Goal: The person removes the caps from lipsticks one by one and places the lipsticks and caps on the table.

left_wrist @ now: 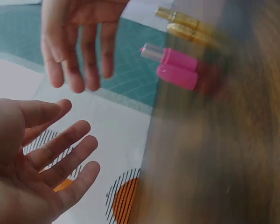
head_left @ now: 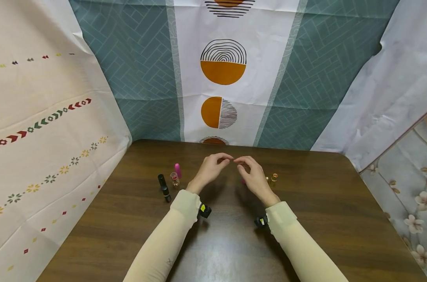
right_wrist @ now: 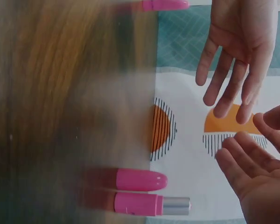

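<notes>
My left hand (head_left: 210,168) and right hand (head_left: 253,174) are raised over the table's middle, fingertips close to each other, with nothing held in either. In the left wrist view, the fingers of the left hand (left_wrist: 42,158) and the right hand (left_wrist: 84,42) are spread or relaxed. Beyond the right hand, an uncapped pink lipstick (right_wrist: 137,204) with a silver collar stands beside its rounded pink cap (right_wrist: 142,179). In the head view the right hand mostly hides them. Two gold cosmetic pieces (left_wrist: 177,17) stand farther right, one of them a gold tube (head_left: 274,177).
Left of my left hand stand a black cosmetic tube (head_left: 161,180), another black piece (head_left: 166,194), a clear container with red inside (head_left: 175,179) and a pink rounded tube (head_left: 177,169). The brown wooden table (head_left: 220,250) meets a patterned cloth (head_left: 224,90) behind.
</notes>
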The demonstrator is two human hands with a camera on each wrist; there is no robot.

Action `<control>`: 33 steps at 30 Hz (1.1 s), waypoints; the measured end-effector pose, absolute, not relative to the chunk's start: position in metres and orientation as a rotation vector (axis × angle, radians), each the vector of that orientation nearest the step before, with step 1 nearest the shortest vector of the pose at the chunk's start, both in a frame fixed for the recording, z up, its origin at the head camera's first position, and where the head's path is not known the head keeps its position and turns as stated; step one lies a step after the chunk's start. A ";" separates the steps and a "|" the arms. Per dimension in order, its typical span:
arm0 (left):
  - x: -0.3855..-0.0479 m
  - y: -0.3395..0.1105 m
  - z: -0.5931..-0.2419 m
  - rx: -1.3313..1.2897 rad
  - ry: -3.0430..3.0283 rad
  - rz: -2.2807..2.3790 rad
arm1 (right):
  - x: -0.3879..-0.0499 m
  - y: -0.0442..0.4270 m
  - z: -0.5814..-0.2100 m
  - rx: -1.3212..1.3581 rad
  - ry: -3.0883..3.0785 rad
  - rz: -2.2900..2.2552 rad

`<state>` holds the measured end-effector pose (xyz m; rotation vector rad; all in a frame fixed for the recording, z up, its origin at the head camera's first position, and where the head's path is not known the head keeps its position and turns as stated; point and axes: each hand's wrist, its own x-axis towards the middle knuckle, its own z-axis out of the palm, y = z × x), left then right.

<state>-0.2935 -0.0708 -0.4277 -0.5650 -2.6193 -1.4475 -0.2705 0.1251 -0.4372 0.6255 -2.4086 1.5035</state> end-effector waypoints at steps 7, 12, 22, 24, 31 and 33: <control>-0.290 -0.079 -0.416 -0.534 -2.648 -1.385 | -0.274 0.118 -0.439 0.717 -2.483 1.643; -0.289 -0.087 -0.405 -0.514 -2.671 -1.326 | -0.274 0.113 -0.434 0.741 -2.555 1.765; -0.292 -0.125 -0.384 -0.530 -2.774 -1.277 | -0.274 0.116 -0.436 0.769 -2.646 2.089; -0.292 -0.131 -0.382 -0.514 -2.790 -1.272 | -0.274 0.116 -0.436 0.781 -2.683 2.065; -0.293 -0.146 -0.379 -0.470 -2.864 -1.228 | -0.273 0.114 -0.437 0.782 -2.728 2.056; -0.293 -0.150 -0.378 -0.459 -2.877 -1.201 | -0.273 0.113 -0.439 0.777 -2.731 2.061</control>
